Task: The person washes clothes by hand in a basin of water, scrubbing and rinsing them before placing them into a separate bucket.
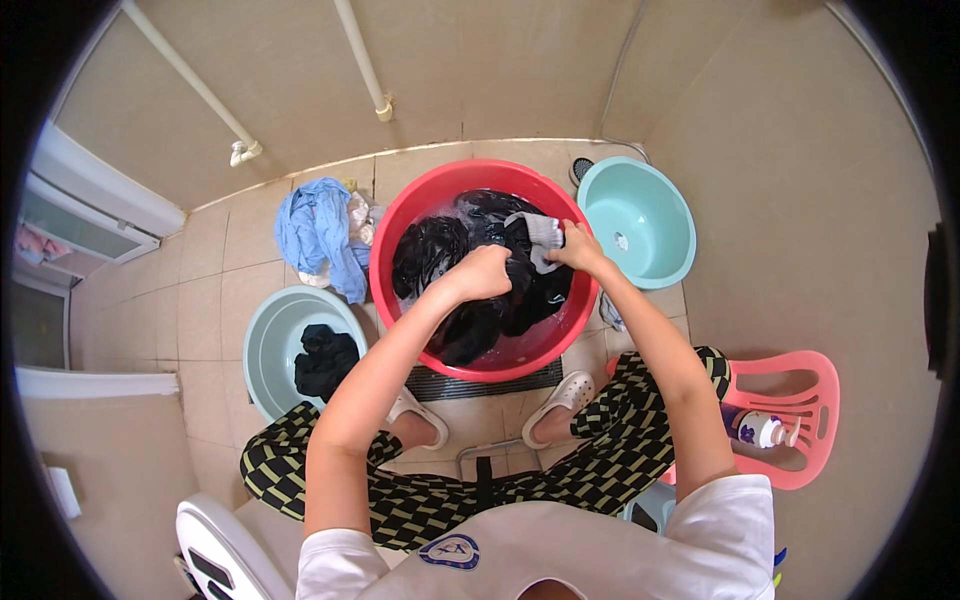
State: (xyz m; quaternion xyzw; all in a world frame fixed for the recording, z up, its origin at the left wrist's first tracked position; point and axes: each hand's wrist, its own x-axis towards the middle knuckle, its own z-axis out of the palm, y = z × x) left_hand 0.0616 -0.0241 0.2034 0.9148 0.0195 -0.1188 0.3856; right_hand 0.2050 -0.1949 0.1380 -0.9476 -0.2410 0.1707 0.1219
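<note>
A large red basin [389, 323] stands on the floor in front of me, with wet dark clothes [430, 257] in sudsy water. My right hand [577, 248] grips a piece of grey ribbed cloth [541, 233] near the basin's right side. The cloth lies over the dark clothes; whether it is part of a darker garment I cannot make out. Over the middle of the basin, my left hand [484, 272] is closed in a fist beside black fabric. The back of that hand hides what its fingers hold, if anything.
An aqua basin [655, 245] stands at the right; a pale blue basin [262, 345] at the left holds black cloth [325, 362]. Blue clothing [320, 230] is piled on the floor. A pump bottle [762, 430] lies on a pink plastic chair [822, 425]. A dark mat [470, 386] lies under the red basin.
</note>
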